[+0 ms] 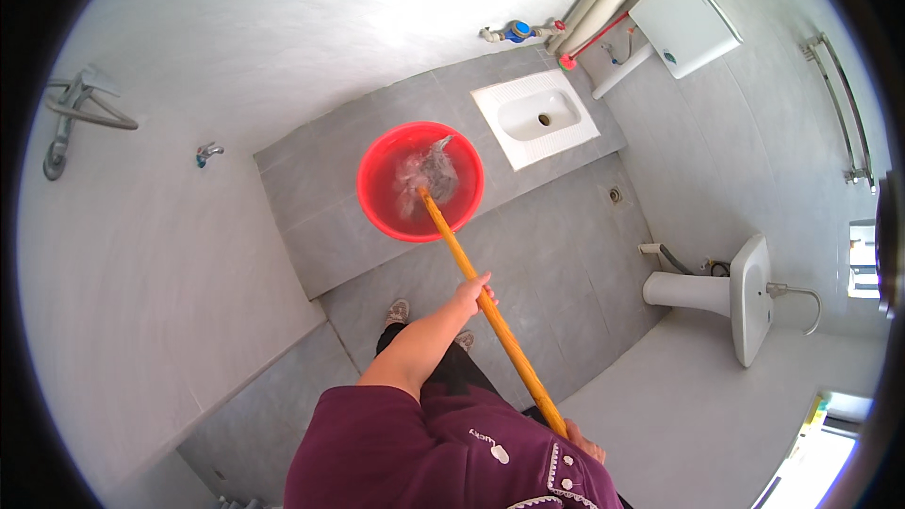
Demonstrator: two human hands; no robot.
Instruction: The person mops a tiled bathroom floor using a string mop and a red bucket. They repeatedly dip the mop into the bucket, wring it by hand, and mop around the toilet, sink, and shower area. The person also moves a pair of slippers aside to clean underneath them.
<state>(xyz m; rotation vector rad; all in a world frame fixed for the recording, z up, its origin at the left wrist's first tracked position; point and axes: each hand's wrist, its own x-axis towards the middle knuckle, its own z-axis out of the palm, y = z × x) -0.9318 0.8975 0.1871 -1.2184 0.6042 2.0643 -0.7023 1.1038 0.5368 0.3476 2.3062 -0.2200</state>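
Note:
A mop with a yellow wooden handle (504, 337) slants from my body down to a red basin (368, 212). Its grey mop head (436, 174) sits in the basin's water, partly blurred by splashing. My left hand (476, 293) is wrapped round the middle of the handle, with the arm stretched forward. Close to my body, my right hand (586, 443) grips the handle's upper end; some of its fingers are hidden. The basin stands on a raised grey tiled step (320, 217).
A white squat toilet (542, 118) is set into the step, right of the basin. A pedestal washbasin (749, 300) stands at the right. Wall taps (209, 153) and a shower fitting (71, 118) are at the left. A floor drain (616, 195) lies below the step.

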